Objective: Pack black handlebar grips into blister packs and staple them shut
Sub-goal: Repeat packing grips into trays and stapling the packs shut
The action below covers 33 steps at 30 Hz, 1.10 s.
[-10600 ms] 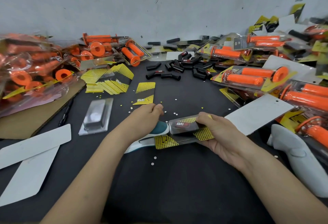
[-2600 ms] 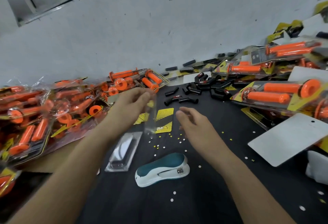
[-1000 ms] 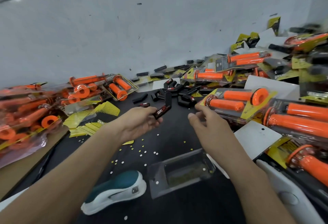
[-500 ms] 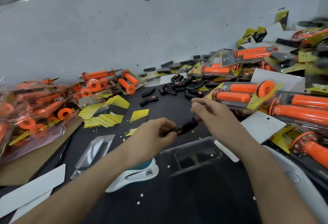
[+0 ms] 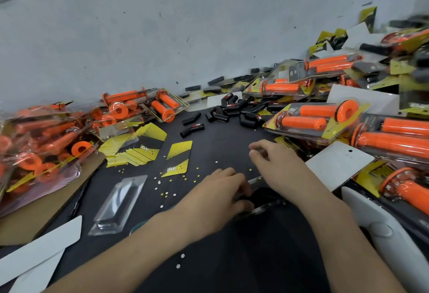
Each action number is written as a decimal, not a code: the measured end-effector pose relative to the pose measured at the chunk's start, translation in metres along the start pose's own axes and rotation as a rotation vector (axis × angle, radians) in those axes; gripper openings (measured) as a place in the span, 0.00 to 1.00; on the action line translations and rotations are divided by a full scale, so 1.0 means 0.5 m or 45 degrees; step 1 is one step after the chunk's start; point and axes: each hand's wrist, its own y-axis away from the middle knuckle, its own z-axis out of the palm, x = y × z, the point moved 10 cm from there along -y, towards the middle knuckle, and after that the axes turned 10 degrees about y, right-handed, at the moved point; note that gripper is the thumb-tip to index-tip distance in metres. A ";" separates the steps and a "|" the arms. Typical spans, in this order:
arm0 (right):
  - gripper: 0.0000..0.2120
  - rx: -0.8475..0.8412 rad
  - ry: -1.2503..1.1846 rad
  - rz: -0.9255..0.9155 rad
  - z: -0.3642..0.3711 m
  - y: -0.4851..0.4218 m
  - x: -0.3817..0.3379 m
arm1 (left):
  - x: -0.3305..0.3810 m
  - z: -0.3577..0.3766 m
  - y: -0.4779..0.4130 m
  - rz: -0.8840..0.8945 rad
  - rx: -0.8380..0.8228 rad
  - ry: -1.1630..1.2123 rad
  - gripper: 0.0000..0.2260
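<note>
Low in the centre of the frame, the left hand lies over the left end of a clear blister tray that sits on the black table. Its fingers and thumb are curled down round that end, gripping it. The tray's cavity looks dark, and I cannot tell whether a grip lies in it. The right hand hangs just above the tray's far edge with its fingers loosely bent and holding nothing. The loose black grips are heaped well beyond the hands, at centre frame against the wall. One black grip with a red label lies apart on their near left. Between that one and the hands lies a yellow-and-black backing card, with a fanned stack of the same cards to its left and small paper dots scattered nearby. A second, empty blister tray lies left of the left forearm, and a teal sliver of the stapler shows just behind that forearm. Packed orange grips are piled along the right side, and bagged orange grips fill the left over a cardboard sheet. White cards lie at lower left, and another white card lies right of the right wrist.
</note>
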 end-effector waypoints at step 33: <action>0.16 0.015 -0.513 0.004 0.048 -0.013 -0.071 | -0.225 -0.192 0.114 -0.294 0.810 0.682 0.10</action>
